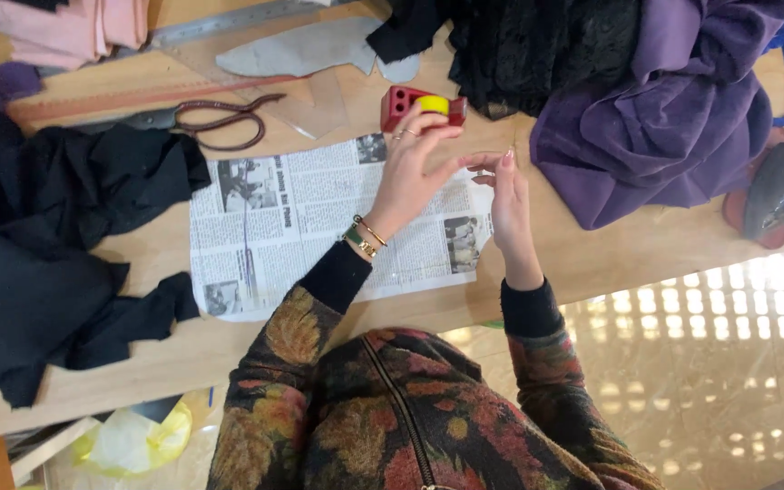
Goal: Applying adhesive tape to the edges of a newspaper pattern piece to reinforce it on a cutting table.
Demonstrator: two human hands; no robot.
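Two hands are working over the newspaper (319, 218): left hand (407, 172) is pinching the yellow-topped red block (415, 107), right hand (507, 195) is hovering open beside.

The table (592, 263) is pale wood, smooth and matt. A sheet of newspaper (319, 227) lies on it, thin matt paper, a little creased. The red block (401, 104) looks like hard plastic, and the yellow roll (433, 104) on it has a slight shine. The scissors (224, 118) are dull, dark metal. The purple cloth (673, 109) looks like soft velvet with a low sheen; the black cloth (56, 227) is matt and fuzzy.
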